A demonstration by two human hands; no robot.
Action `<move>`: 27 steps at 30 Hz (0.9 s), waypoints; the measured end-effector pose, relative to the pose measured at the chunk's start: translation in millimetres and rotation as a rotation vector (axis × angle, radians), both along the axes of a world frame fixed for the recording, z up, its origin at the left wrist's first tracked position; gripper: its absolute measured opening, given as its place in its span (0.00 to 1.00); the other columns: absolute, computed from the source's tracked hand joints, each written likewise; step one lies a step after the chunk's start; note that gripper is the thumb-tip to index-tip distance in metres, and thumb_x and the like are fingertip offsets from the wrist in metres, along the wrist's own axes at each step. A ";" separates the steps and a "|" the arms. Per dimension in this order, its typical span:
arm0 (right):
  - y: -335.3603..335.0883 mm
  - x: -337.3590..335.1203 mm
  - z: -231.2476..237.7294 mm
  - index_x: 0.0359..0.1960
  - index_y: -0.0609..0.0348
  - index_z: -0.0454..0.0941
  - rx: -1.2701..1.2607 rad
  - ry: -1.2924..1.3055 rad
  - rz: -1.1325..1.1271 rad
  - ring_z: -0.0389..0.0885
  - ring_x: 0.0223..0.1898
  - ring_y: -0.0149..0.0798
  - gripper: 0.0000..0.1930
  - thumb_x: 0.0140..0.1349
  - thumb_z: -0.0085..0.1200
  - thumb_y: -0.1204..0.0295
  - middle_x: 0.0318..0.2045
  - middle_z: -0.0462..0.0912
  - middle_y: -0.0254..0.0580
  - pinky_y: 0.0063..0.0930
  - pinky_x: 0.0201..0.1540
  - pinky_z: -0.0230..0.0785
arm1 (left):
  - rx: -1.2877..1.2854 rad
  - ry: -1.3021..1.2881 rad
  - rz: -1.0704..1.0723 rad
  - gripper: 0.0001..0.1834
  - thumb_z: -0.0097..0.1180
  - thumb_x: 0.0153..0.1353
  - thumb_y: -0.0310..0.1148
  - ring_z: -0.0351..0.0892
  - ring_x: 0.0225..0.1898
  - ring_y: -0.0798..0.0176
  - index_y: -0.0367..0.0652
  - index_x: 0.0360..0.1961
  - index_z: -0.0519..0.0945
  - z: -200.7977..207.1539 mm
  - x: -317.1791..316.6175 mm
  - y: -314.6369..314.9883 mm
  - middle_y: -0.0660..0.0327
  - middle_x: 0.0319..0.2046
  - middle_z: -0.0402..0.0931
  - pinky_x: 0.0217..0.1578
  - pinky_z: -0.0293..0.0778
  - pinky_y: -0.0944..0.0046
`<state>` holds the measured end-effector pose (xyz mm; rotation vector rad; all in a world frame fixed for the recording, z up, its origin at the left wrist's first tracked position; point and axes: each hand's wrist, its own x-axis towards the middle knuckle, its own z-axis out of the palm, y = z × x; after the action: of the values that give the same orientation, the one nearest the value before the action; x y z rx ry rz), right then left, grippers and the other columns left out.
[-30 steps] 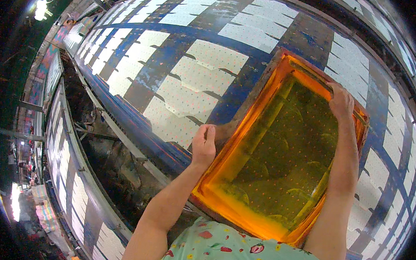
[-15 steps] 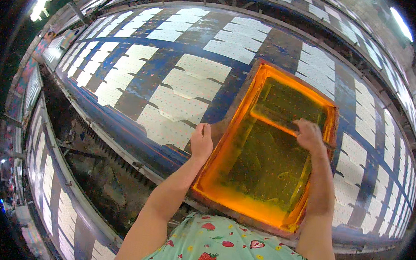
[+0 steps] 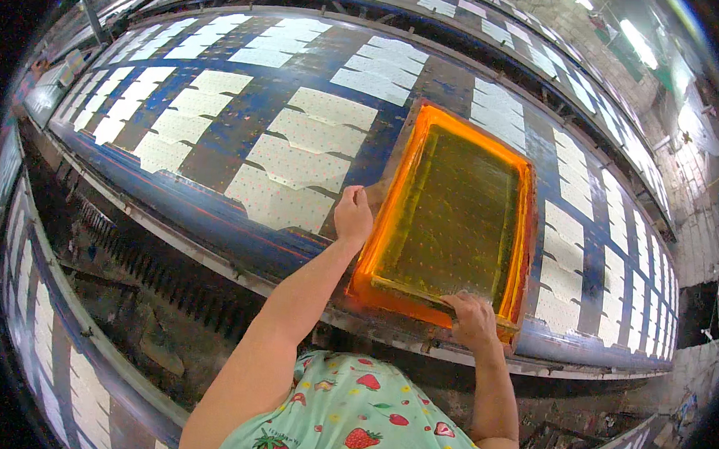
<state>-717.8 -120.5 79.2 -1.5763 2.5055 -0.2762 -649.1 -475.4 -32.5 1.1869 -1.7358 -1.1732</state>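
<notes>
An orange-stained screen-printing frame (image 3: 404,174) lies over the long blue-and-brown table, tilted slightly in view. Small coloured dots show through its dark olive mesh (image 3: 462,214). My right hand (image 3: 473,318) is closed on a squeegee (image 3: 409,292), a long thin blade lying crosswise at the frame's near end, with orange ink around it. At the frame's left side, my left hand (image 3: 352,214) is closed round a brownish piece that sticks out from the frame; the hand hides most of it. Left of this hand lie pale dotted panels (image 3: 298,152).
Rows of pale panels (image 3: 561,255) continue along the table to both sides. A metal rail (image 3: 235,276) runs along its near edge, above a dark gap. Another panel-covered table (image 3: 42,313) stands at lower left, and more stand beyond the far edge.
My right hand has drawn the squeegee from the upper part of the mesh down to the near end of the frame. The left hand stays at the frame's left side. The view has shifted.
</notes>
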 end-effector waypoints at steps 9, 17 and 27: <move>15.6 58.6 -1.8 0.57 0.55 0.87 -0.145 -0.007 -0.046 0.82 0.56 0.56 0.30 0.54 0.80 0.56 0.52 0.86 0.45 0.52 0.61 0.76 | -0.024 -0.056 -0.006 0.19 0.47 0.84 0.45 0.87 0.55 0.34 0.45 0.57 0.84 -5.1 -2.9 -4.5 0.44 0.52 0.89 0.55 0.80 0.39; 29.6 44.3 -0.5 0.55 0.55 0.89 -0.125 -0.104 -0.032 0.84 0.59 0.56 0.26 0.58 0.78 0.55 0.54 0.88 0.47 0.52 0.64 0.75 | -0.068 -0.119 0.014 0.20 0.46 0.84 0.45 0.86 0.55 0.33 0.43 0.57 0.84 -10.2 -6.3 -7.0 0.43 0.51 0.89 0.55 0.80 0.38; 147.1 -56.4 -7.3 0.54 0.53 0.90 -0.416 -0.018 -0.252 0.85 0.61 0.54 0.18 0.61 0.73 0.72 0.54 0.90 0.46 0.50 0.66 0.77 | -0.120 -0.233 0.128 0.26 0.62 0.75 0.53 0.87 0.53 0.38 0.38 0.55 0.86 -14.4 -12.3 -4.5 0.43 0.49 0.88 0.56 0.79 0.42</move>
<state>-774.2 26.5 71.9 -1.3611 2.7605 -0.8909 -661.4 -479.9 -46.9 1.3828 -1.8420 -0.8713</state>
